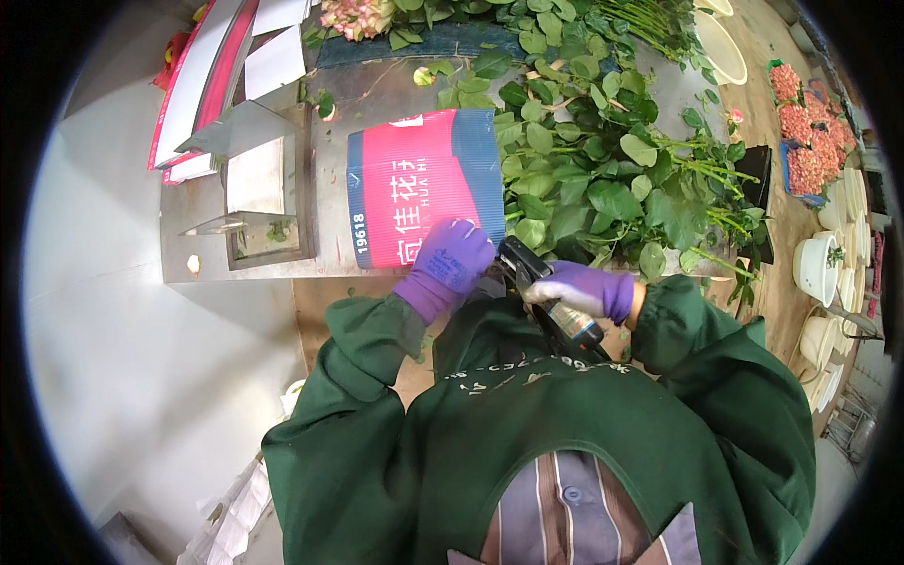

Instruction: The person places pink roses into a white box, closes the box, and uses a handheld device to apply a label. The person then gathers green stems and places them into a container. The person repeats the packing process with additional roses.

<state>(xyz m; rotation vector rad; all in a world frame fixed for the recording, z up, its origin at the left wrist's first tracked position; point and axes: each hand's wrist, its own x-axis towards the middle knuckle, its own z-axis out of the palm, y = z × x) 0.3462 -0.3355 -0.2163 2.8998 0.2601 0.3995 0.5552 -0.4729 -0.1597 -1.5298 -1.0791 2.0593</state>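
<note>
Wrapped in pink and blue corrugated sheet [441, 169], a bunch of leafy green stems [600, 183] lies on the metal table, its stem ends towards the right. My left hand [448, 265], in a purple glove, is at the near edge of the wrap. In a purple glove too, my right hand [583, 289] grips a black handheld stapler [526, 261], whose front end is at the wrap's near right corner, close to my left fingers. The flower heads inside the wrap are hidden.
A metal frame [305, 191] holding white sheets stands at the left, with stacked pink and white cardboard [205, 85] behind it. More leafy stems lie at the back. Rightward are pinkish flower bunches [805, 127] and white tubs [816, 272].
</note>
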